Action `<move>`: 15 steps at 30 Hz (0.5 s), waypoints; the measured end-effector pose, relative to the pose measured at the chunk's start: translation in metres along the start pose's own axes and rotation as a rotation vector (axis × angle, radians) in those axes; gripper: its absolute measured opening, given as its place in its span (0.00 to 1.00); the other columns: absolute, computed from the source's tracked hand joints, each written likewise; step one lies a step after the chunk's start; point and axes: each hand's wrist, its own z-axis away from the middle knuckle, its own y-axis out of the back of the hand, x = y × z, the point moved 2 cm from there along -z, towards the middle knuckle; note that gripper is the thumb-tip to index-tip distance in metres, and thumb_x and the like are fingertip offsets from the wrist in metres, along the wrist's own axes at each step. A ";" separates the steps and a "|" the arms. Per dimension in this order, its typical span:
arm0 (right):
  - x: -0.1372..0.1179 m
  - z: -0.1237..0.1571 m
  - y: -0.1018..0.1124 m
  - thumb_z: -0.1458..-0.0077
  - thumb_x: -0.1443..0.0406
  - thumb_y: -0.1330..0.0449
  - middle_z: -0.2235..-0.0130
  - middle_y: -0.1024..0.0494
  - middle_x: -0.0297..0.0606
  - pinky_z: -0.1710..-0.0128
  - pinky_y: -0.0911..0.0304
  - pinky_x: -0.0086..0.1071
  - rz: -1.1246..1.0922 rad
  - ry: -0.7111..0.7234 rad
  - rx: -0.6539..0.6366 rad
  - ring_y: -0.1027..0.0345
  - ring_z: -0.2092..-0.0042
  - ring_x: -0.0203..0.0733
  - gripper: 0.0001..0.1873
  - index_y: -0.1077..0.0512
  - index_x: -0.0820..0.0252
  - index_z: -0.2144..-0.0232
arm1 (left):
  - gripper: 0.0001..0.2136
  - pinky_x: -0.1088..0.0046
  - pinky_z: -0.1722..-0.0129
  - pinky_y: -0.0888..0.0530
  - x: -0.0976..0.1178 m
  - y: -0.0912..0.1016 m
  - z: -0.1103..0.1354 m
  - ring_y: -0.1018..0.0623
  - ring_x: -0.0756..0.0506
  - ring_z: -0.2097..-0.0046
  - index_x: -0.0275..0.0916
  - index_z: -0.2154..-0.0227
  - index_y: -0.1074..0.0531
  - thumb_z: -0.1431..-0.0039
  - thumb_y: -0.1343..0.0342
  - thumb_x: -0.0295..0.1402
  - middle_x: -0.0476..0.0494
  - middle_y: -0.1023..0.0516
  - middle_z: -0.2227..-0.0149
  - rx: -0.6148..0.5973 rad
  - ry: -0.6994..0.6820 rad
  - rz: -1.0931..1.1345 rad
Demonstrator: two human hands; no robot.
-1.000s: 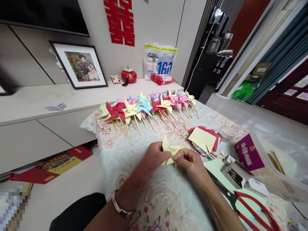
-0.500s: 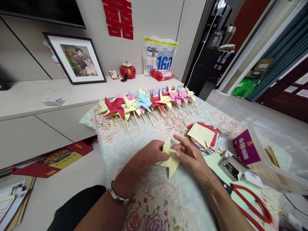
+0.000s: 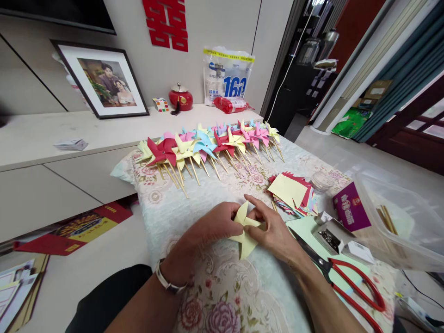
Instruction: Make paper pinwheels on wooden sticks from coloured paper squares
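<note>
Between my hands is a pale yellow paper pinwheel [image 3: 247,245], its blades folded in toward the centre. My left hand [image 3: 217,224] pinches it from the left, thumb near the middle. From the right, my right hand [image 3: 272,226] grips it too, thumb at the centre and index finger raised. Whether a pin sits at its centre I cannot make out. Beyond my hands, several finished pinwheels [image 3: 204,145] in red, yellow, blue and pink lie in a row on wooden sticks. Right of my hands is a stack of cut paper squares [image 3: 287,189] with a yellow one on top.
Red-handled scissors [image 3: 326,266] lie by my right forearm on a pale green sheet. Beside them stand a small box of dark pins [image 3: 329,240] and a clear plastic bin [image 3: 409,222] holding sticks. A flowered cloth [image 3: 163,208] covers the table; a white cabinet [image 3: 31,138] runs behind.
My right thumb has moved in to the pinwheel's centre, and my right hand has shifted slightly left. My left hand keeps its pinch. The whole view has shifted a little.
</note>
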 end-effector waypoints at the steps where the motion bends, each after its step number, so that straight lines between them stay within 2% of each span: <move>1: 0.001 0.000 0.000 0.54 0.71 0.41 0.68 0.28 0.31 0.66 0.38 0.33 0.007 0.004 -0.002 0.33 0.66 0.40 0.40 0.38 0.59 0.36 | 0.14 0.75 0.73 0.38 0.001 0.000 0.000 0.32 0.49 0.71 0.36 0.68 0.22 0.61 0.47 0.24 0.51 0.25 0.73 -0.011 0.001 0.006; 9: 0.001 0.001 -0.002 0.55 0.73 0.42 0.71 0.29 0.30 0.70 0.41 0.29 0.010 0.005 -0.019 0.36 0.69 0.37 0.41 0.37 0.57 0.36 | 0.14 0.75 0.71 0.35 0.003 -0.003 0.002 0.29 0.48 0.69 0.35 0.68 0.22 0.60 0.46 0.23 0.50 0.23 0.70 -0.028 -0.004 0.080; 15: 0.006 -0.002 0.001 0.55 0.71 0.40 0.73 0.33 0.26 0.73 0.43 0.28 -0.199 -0.039 0.038 0.39 0.72 0.35 0.41 0.37 0.57 0.37 | 0.11 0.74 0.70 0.32 -0.001 0.004 0.000 0.25 0.47 0.69 0.36 0.67 0.27 0.58 0.38 0.28 0.48 0.23 0.71 0.084 0.092 0.140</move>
